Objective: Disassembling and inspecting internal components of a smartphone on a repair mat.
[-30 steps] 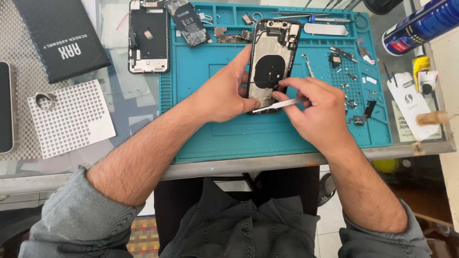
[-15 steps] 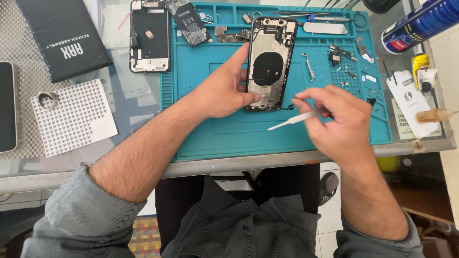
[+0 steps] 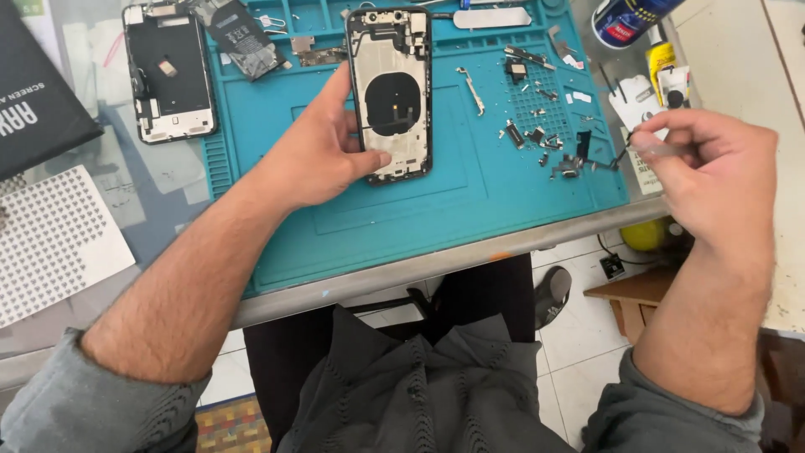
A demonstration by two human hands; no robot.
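Teal repair mat (image 3: 436, 218) — left hand (image 3: 314, 155) on gutted phone housing (image 3: 390, 92)

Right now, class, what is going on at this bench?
A person is working on an opened phone housing lying on a teal repair mat. The left hand steadies the housing by its edge. The right hand is off to the right of the mat, pinching a thin pale tool. Small screws and parts lie scattered on the mat, and a detached screen rests to the left.

Left hand (image 3: 314, 155) steadies open phone housing (image 3: 390, 92) on teal mat (image 3: 470, 193); right hand (image 3: 721, 180) pinches tweezers (image 3: 658, 149)
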